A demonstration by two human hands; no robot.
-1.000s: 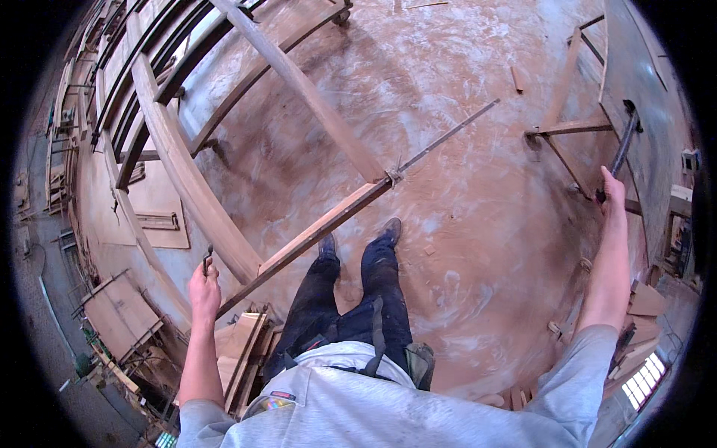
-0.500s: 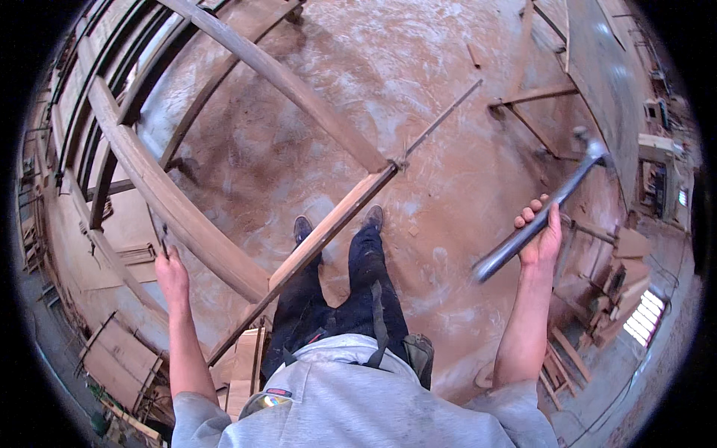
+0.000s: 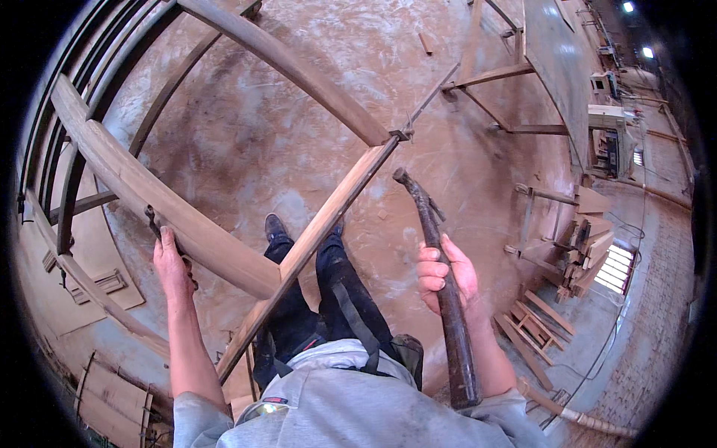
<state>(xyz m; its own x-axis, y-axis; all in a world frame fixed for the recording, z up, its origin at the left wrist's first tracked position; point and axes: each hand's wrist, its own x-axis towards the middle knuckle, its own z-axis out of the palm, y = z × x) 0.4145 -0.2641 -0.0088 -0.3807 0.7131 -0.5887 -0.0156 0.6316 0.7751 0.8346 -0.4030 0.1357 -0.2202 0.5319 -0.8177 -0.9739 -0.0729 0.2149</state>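
Observation:
My right hand (image 3: 452,276) is wrapped round the handle of a hammer (image 3: 454,336), whose dark head points up and away above the floor. My left hand (image 3: 170,261) is closed on a dark metal tool (image 3: 151,216) with a looped end, partly hidden by the fingers, so its kind is unclear. That hand is beside a thick curved wooden rail (image 3: 179,216) of a large frame. The rail meets a straight wooden crosspiece (image 3: 328,205) in front of my legs. A long bar clamp (image 3: 437,93) runs along the crosspiece, and its jaw sits by the far corner.
A second curved rail (image 3: 291,67) joins the crosspiece farther off, and dark slats (image 3: 112,67) rise at the left. A panel on wooden legs (image 3: 556,67) stands at the far right. Wood offcuts (image 3: 586,250) are piled at the right, near several loose wooden strips (image 3: 534,328).
The hammer has swung inward from the far right, its head now pointing away and its handle toward me. My left hand is closer to the curved rail. The view has shifted to the right.

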